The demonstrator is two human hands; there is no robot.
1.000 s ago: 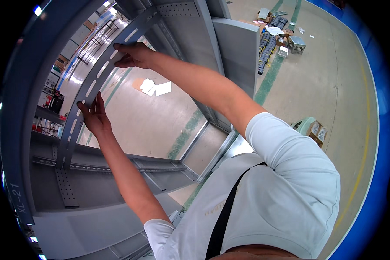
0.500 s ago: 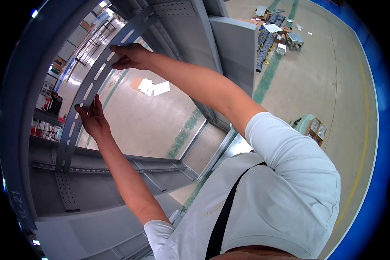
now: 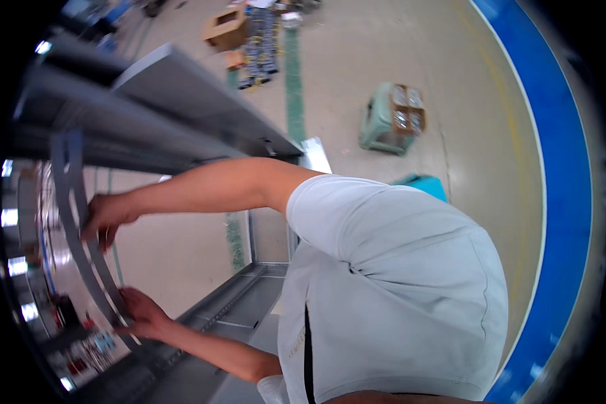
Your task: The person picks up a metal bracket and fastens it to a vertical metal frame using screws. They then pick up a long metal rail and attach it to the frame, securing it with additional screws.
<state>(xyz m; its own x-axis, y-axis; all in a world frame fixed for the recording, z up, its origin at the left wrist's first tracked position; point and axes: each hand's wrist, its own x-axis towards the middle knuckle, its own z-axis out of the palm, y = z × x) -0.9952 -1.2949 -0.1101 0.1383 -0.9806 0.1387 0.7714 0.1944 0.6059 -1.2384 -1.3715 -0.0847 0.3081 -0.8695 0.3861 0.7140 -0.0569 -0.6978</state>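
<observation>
A long grey slotted metal strip [image 3: 62, 182] spans the opening of a grey cabinet frame at the left, its slots smeared by motion. My right hand [image 3: 109, 214] grips its inner edge about midway along, fingers curled down. Lower on the same strip, my left hand [image 3: 145, 315] holds that edge between thumb and fingers. Both arms reach out to the left. Blur hides the exact fingertip contact, and any fastener there is too small to make out.
Grey panels [image 3: 202, 101] stick out above my right arm; lower cabinet rails [image 3: 212, 310] run beneath my hands. On the floor stand a pale green stool [image 3: 377, 121] carrying a cardboard box [image 3: 409, 111], a teal object [image 3: 424, 186] behind my shoulder, and a larger carton [image 3: 225, 28].
My view has swung to the right, so the cabinet and strip appear farther left and the stool shows fully. Both hands still hold the strip, with my right hand now lower in view.
</observation>
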